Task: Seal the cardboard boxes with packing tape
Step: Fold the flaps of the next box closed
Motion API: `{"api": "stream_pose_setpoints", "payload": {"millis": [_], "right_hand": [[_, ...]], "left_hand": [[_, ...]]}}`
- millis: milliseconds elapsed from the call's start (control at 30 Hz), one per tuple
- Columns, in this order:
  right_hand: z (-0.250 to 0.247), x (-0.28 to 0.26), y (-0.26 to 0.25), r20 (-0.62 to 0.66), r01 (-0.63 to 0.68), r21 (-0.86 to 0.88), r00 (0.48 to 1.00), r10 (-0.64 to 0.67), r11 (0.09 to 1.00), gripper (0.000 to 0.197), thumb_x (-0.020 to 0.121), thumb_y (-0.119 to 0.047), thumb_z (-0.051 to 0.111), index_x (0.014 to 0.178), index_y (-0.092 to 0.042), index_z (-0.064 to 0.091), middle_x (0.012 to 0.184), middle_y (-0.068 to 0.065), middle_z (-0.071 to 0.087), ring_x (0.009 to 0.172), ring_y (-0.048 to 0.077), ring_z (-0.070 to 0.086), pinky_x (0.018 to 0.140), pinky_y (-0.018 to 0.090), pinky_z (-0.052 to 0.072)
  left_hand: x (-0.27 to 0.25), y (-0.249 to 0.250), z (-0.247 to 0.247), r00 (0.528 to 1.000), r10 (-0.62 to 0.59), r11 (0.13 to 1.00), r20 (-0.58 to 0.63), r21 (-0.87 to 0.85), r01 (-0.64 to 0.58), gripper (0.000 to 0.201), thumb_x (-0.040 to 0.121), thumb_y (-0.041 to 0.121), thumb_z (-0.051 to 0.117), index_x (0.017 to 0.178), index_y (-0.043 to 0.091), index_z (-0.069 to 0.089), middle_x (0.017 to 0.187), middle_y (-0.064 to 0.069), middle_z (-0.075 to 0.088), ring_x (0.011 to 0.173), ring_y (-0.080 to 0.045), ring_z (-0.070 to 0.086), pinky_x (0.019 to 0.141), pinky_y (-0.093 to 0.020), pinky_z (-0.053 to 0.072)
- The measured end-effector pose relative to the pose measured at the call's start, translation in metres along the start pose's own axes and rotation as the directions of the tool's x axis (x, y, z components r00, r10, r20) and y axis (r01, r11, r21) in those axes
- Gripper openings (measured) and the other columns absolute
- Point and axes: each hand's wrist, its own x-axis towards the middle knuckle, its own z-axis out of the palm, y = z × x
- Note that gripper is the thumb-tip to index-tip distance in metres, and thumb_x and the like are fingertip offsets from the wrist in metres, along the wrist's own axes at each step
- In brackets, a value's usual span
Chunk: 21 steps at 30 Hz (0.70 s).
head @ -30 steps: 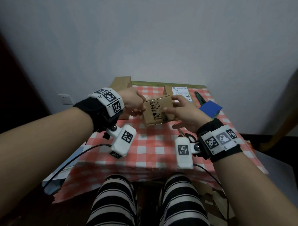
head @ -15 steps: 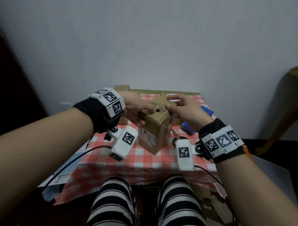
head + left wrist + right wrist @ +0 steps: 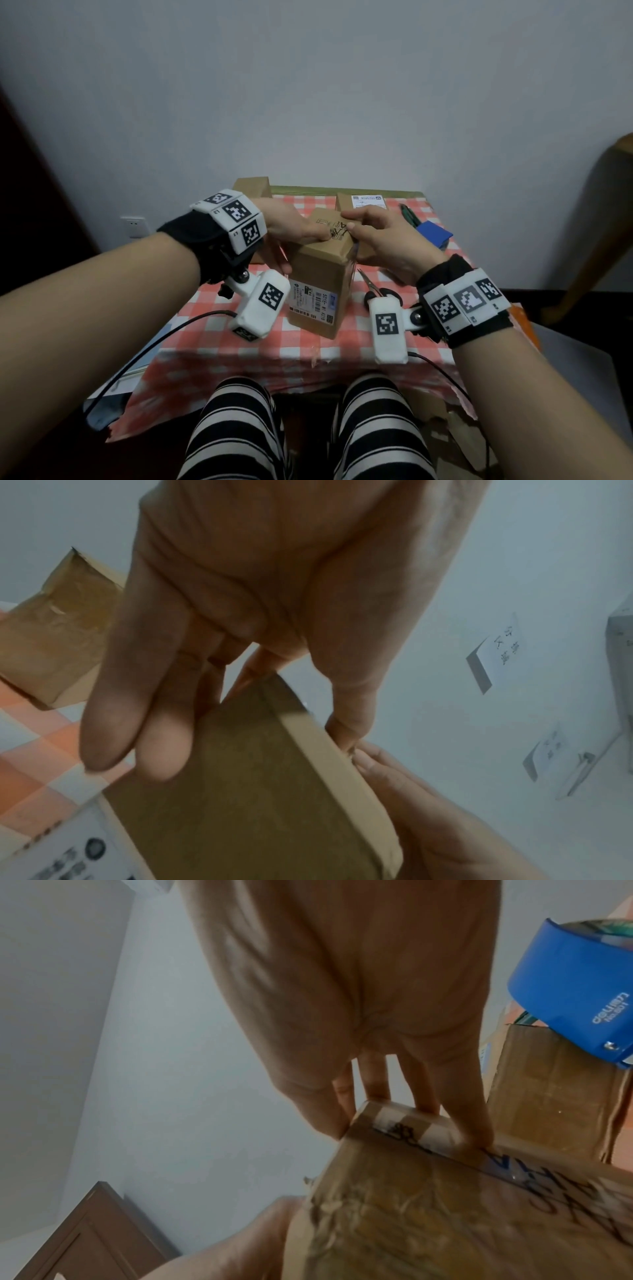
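A tall brown cardboard box (image 3: 320, 277) stands on end on the checked tablecloth (image 3: 219, 329), with a white shipping label on its near side. My left hand (image 3: 301, 236) grips its top left corner, fingers (image 3: 161, 737) down the side and thumb on the upper edge. My right hand (image 3: 363, 229) grips the top right, its fingers (image 3: 472, 1123) curled over the taped end with black lettering. The box (image 3: 462, 1218) fills the lower right wrist view. A blue tape dispenser (image 3: 433, 234) lies behind my right hand, seen close as the dispenser (image 3: 575, 988).
Scissors (image 3: 376, 291) lie right of the box, near my right wrist. A second box (image 3: 251, 186) sits at the back left, and a labelled box (image 3: 363, 202) at the back right. A green tool (image 3: 409, 214) lies by the dispenser. The wall stands close behind the table.
The box was held up with its lettered face toward me; both hands have turned it on end and brought it down onto the cloth, nearer to me.
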Motion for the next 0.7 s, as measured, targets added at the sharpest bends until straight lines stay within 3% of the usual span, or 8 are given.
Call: {"api": "stream_pose_setpoints", "payload": {"millis": [233, 433, 567, 700], "right_hand": [[0.0001, 0.0022, -0.0002, -0.022, -0.012, -0.012, 1.0, 0.012, 1.0, 0.025, 0.099, -0.01, 0.054, 0.122, -0.013, 0.061, 0.102, 0.011, 0.06, 0.09, 0.029, 0.05, 0.09, 0.055, 0.05], [0.0, 0.0014, -0.0005, -0.026, -0.024, 0.005, 0.999, 0.024, 1.0, 0.027, 0.091, -0.016, 0.068, 0.118, -0.014, 0.063, 0.107, 0.003, 0.064, 0.089, 0.029, 0.051, 0.088, 0.055, 0.052], [0.002, -0.0001, -0.0017, -0.004, -0.024, 0.017, 1.0, 0.024, 1.0, 0.029, 0.092, -0.016, 0.067, 0.12, -0.013, 0.062, 0.109, 0.004, 0.061, 0.09, 0.029, 0.049, 0.08, 0.043, 0.047], [0.0012, -0.0009, -0.0029, 0.004, -0.03, 0.016, 1.0, 0.03, 0.999, 0.027, 0.094, -0.015, 0.063, 0.121, -0.014, 0.061, 0.11, 0.006, 0.06, 0.091, 0.029, 0.048, 0.086, 0.047, 0.048]], "left_hand": [[0.0026, -0.0022, -0.007, 0.996, 0.016, 1.0, 0.086, -0.012, -0.015, 0.066, 0.083, 0.056, 0.062, 0.11, -0.004, 0.062, 0.096, -0.02, 0.069, 0.066, -0.025, 0.066, 0.089, -0.048, 0.054], [0.0036, -0.0009, -0.0074, 0.994, 0.04, 0.998, 0.098, 0.038, -0.044, 0.077, 0.076, 0.065, 0.06, 0.11, -0.004, 0.062, 0.101, -0.02, 0.07, 0.072, -0.026, 0.068, 0.089, -0.048, 0.055], [0.0042, 0.0014, -0.0092, 0.993, 0.037, 0.994, 0.114, 0.095, -0.048, 0.102, 0.046, 0.077, 0.061, 0.107, -0.005, 0.063, 0.097, -0.02, 0.072, 0.082, -0.032, 0.072, 0.085, -0.049, 0.056], [0.0073, 0.004, -0.0079, 0.996, 0.016, 0.986, 0.092, 0.164, -0.031, 0.117, 0.035, 0.086, 0.056, 0.108, -0.005, 0.063, 0.099, -0.022, 0.071, 0.088, -0.035, 0.072, 0.084, -0.05, 0.057]]}}
